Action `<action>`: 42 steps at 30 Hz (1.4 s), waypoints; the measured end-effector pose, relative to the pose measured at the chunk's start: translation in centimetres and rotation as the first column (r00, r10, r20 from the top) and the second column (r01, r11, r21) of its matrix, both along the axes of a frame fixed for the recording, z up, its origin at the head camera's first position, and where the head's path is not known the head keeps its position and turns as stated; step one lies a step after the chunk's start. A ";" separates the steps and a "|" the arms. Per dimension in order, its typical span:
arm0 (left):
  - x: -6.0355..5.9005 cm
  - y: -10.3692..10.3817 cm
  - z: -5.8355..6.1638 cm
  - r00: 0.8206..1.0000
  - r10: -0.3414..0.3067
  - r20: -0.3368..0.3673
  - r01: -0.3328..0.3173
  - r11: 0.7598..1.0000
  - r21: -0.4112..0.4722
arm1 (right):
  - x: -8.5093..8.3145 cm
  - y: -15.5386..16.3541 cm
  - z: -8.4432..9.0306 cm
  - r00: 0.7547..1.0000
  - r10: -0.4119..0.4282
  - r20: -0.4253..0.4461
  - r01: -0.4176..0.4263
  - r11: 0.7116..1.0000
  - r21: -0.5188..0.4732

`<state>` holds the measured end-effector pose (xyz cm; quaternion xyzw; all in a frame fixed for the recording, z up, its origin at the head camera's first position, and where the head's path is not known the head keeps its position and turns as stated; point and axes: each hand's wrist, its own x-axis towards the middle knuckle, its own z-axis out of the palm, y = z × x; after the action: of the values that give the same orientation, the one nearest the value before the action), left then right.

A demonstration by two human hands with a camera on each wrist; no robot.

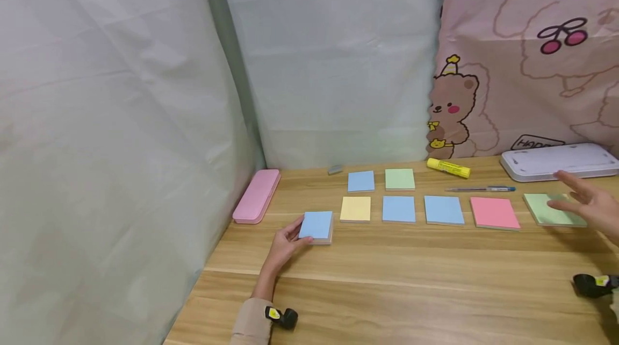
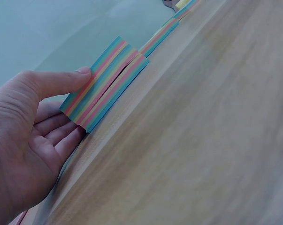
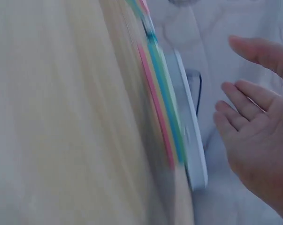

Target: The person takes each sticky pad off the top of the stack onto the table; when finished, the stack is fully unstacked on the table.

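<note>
At the left end of the front row, my left hand [image 1: 285, 243] pinches a blue-topped sticky note pad [image 1: 316, 225] between thumb and fingers. The left wrist view shows striped blue, pink and yellow edges; the upper pad [image 2: 100, 77] sits slightly askew on a lower pad [image 2: 120, 91], with a thin dark gap between them. At the far right, my right hand [image 1: 592, 208] hovers over a green sticky note pad [image 1: 551, 213], fingers spread and holding nothing. In the right wrist view, the hand [image 3: 261, 112] stands apart from that pad's coloured edge [image 3: 162, 103].
Pads in yellow [image 1: 355, 209], blue [image 1: 398, 209] and pink [image 1: 494, 213] line the front row; behind lie another blue pad [image 1: 360, 181] and a green one [image 1: 400, 179]. A pink case [image 1: 257, 196], grey eraser-like block [image 1: 335, 170], yellow glue stick [image 1: 448, 167], pen [image 1: 481, 189] and white case [image 1: 561, 161] surround them.
</note>
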<state>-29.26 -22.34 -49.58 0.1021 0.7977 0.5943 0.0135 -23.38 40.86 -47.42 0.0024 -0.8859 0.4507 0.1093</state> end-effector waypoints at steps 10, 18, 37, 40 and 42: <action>0.1 0.0 0.1 1.000 -0.017 0.004 0.017 1.000 -0.006 | -1.1 -8.3 2.5 0.988 0.153 -0.015 -0.153 0.988 0.012; 0.1 0.0 0.3 1.000 -0.011 0.007 0.011 1.000 0.006 | -2.5 -17.3 3.6 0.956 0.291 -0.044 -0.290 0.957 0.032; 0.0 0.0 0.2 1.000 -0.025 0.004 0.025 1.000 0.006 | -6.3 -32.5 0.8 0.880 0.464 -0.097 -0.473 0.873 -0.116; 0.0 -0.1 0.1 1.000 -0.026 0.008 0.026 1.000 0.010 | -6.2 -34.2 0.5 0.867 0.489 -0.093 -0.498 0.852 -0.163; 0.1 -0.1 0.1 1.000 -0.023 0.007 0.023 1.000 0.006 | -6.1 -35.4 0.3 0.862 0.502 -0.071 -0.506 0.842 -0.184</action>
<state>-29.20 -22.48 -49.49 0.1089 0.7948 0.5966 0.0230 -29.45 5.46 -47.08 0.2288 -0.8040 0.5488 -0.0044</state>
